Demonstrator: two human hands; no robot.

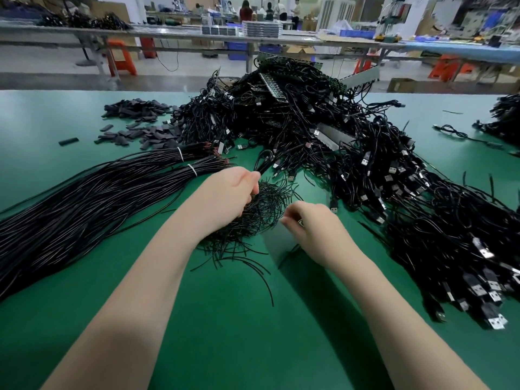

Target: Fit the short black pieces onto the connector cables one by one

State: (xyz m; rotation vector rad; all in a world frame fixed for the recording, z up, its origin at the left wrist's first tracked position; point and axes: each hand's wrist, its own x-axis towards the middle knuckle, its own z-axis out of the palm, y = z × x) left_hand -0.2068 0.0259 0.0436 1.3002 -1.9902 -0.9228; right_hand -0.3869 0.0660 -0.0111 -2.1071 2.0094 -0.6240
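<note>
Green table (pixel 84 122) heaped with black cables (pixel 351 153); left hand (pixel 233 192) grips a bunch of thin wires (pixel 264 204), right hand (pixel 312 223) curled, seemingly pinching something small.
</note>
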